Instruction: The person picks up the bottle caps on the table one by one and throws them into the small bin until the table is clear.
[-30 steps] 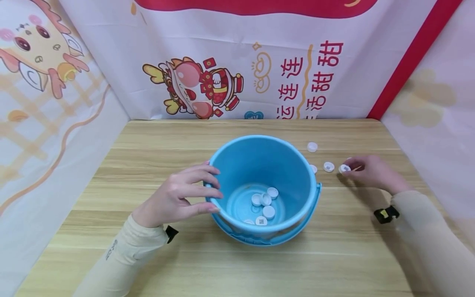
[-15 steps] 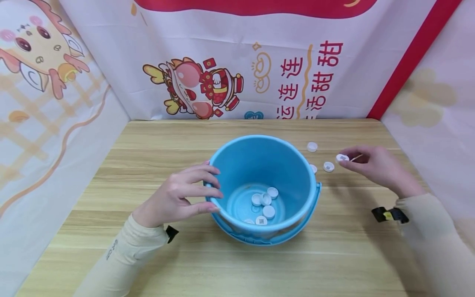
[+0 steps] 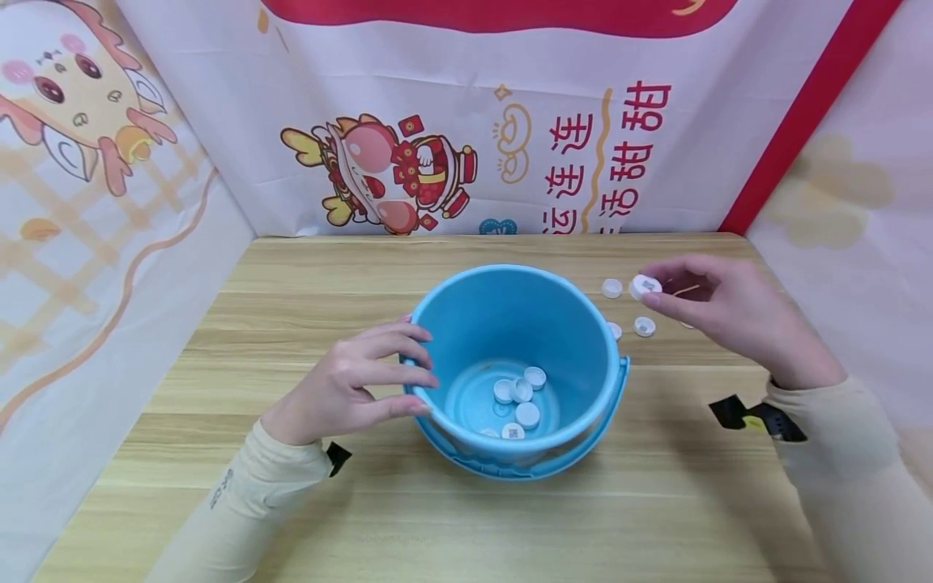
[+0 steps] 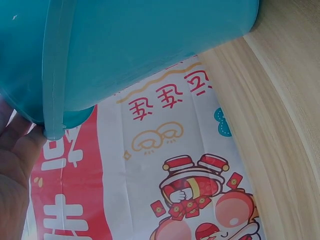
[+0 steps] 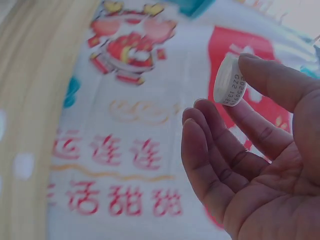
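Observation:
A light blue bucket (image 3: 503, 312) with its handle lowered stands on the wooden table. Several white bottle caps (image 3: 528, 416) lie on its bottom. My left hand (image 3: 350, 380) grips the bucket's left rim, fingertips reaching over the edge; in the left wrist view the fingers (image 4: 25, 145) are partly hidden behind the rim. To the right of the bucket, my right hand (image 3: 736, 312) is raised above the table and pinches a white bottle cap (image 3: 645, 286) between thumb and finger. Print on this cap (image 5: 231, 82) shows in the right wrist view, where the other fingers are loosely bent.
Loose caps lie on the table right of the bucket: one at the back (image 3: 612, 288), one nearer (image 3: 645, 326), and one partly hidden by the rim (image 3: 615, 330). Another is barely visible below the right hand. A printed cloth (image 3: 437, 81) hangs behind the table (image 3: 328, 275).
The right hand has lifted a bottle cap off the table and carried it up and left toward the bucket. The left hand stays on the rim.

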`<state>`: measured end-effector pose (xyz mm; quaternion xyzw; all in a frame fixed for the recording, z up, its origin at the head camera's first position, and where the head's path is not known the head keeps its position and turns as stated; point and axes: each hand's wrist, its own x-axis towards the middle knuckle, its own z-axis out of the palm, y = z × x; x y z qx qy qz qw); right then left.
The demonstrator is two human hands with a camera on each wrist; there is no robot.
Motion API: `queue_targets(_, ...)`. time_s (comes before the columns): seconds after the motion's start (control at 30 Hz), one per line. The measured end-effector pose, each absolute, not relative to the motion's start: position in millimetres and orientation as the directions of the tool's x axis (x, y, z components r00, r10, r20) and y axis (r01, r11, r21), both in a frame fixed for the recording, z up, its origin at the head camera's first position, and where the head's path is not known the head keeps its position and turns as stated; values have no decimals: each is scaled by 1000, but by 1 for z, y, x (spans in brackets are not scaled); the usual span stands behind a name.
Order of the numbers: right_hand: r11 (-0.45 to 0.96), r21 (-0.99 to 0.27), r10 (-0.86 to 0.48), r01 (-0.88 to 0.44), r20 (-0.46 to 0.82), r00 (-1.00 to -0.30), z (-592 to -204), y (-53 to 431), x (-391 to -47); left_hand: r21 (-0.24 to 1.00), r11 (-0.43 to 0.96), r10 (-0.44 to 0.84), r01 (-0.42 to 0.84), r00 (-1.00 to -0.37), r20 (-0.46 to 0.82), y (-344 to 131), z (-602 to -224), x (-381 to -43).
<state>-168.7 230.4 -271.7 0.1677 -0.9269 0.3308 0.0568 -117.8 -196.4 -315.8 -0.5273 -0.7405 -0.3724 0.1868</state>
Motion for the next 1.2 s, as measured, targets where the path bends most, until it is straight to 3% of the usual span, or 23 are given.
queue_targets(0.37,624,-559,-436,-547,332,-837,-225,175,-154,352,163,643,922,-370,671,-197,-316,-119)
queue_targets(0.8,534,-485,-612,-693,344,-712,-185,125,-158,356,165,646,920,-374,666,-198,-316,-119)
queue_targets(1.2,515,-487,-637,-706,333,-695,-180,105,-162,337,155,644,929,-354,679,-197,-316,-119)
